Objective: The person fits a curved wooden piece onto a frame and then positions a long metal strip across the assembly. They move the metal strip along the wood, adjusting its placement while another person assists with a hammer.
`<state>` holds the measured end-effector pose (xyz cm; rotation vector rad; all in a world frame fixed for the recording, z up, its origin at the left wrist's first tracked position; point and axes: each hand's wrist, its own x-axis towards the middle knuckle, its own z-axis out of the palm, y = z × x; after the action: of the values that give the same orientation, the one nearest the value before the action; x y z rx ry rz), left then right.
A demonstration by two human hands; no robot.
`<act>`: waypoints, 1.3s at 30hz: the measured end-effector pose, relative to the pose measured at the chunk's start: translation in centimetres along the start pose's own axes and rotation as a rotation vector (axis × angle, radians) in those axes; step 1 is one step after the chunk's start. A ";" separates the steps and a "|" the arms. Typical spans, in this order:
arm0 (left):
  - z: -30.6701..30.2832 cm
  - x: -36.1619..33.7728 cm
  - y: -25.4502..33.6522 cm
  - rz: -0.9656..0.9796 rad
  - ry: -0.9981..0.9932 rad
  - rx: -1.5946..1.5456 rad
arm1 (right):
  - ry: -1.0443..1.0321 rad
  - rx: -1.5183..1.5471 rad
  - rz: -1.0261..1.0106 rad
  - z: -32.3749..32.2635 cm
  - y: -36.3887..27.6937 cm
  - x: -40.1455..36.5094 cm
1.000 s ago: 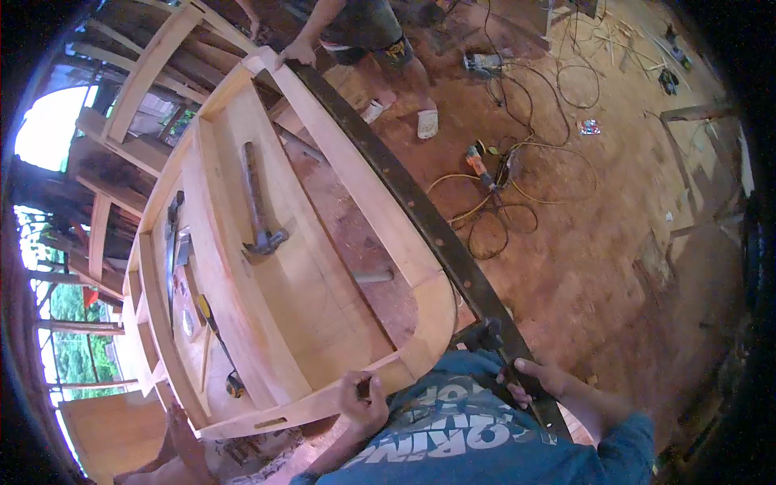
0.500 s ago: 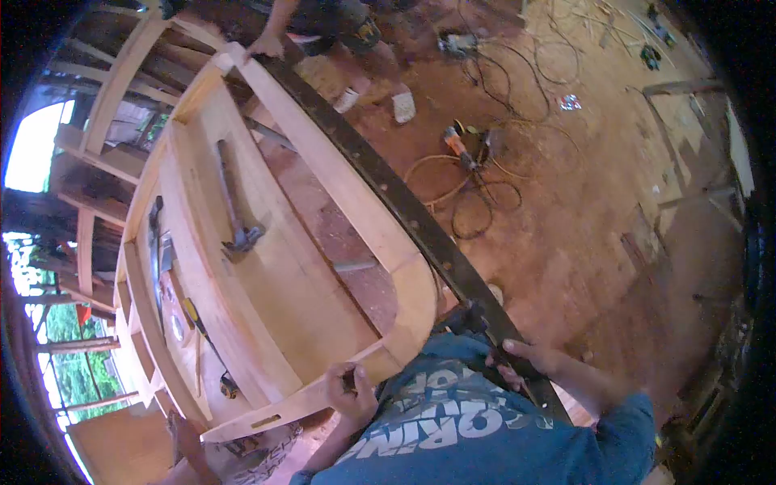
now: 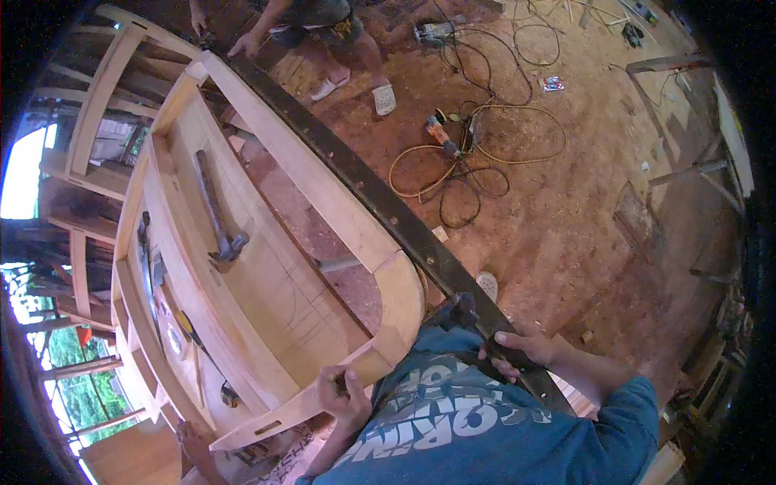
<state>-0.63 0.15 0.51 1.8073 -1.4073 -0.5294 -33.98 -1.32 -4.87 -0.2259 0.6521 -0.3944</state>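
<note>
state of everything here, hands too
Pale curved wooden frame: looks unpainted
Long dark beam: alongside the frame
Long-handled metal hammer: lying inside the frame
Orange-and-black power tool: on the ground, unheld
Thin yellow and dark cables: loosely looped
Bare left hand: curled at the frame's edge
Bare right hand: gripping the beam

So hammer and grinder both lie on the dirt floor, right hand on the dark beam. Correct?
Not quite: the head view shows the hammer inside the wooden frame. The grinder is on the floor, right hand on the beam.
</note>
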 end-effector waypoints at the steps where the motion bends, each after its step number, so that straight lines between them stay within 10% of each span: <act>1: -0.2 -0.3 -0.7 -0.008 -0.017 -0.038 | -0.003 -0.006 -0.001 0.1 -0.1 0.0; 3: -0.6 -0.7 -1.7 -0.026 -0.048 -0.115 | 0.001 -0.010 0.000 0.1 -0.1 -0.1; 5: 0.2 -0.7 -1.3 0.455 -0.224 -0.015 | 0.011 -0.006 0.001 0.1 0.0 0.0; 7: 0.9 0.3 1.5 0.255 -0.650 -0.087 | 0.011 0.021 -0.003 0.0 0.3 0.0; 8: 1.0 1.3 4.1 -0.201 -0.963 -0.212 | 0.010 0.034 -0.007 0.0 0.3 0.0; 11: 3.3 1.9 6.9 0.013 -1.284 -0.140 | 0.070 -0.032 0.037 0.5 -0.6 -0.4; 18: 10.0 1.8 6.4 -0.550 -1.390 -0.104 | 0.278 -0.230 -0.089 0.3 0.4 -0.1; 27: 14.3 -1.5 6.5 -1.191 -1.160 -0.971 | 0.413 -0.477 -0.330 -2.5 2.9 1.2; 39: 16.6 -3.9 2.9 -0.935 -1.078 -0.758 | 0.441 -0.123 -0.417 -0.9 3.2 -1.2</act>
<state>-15.58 -1.71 -8.05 1.4064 -0.5736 -2.3922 -34.51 1.99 -5.88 -0.4004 1.0688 -0.8187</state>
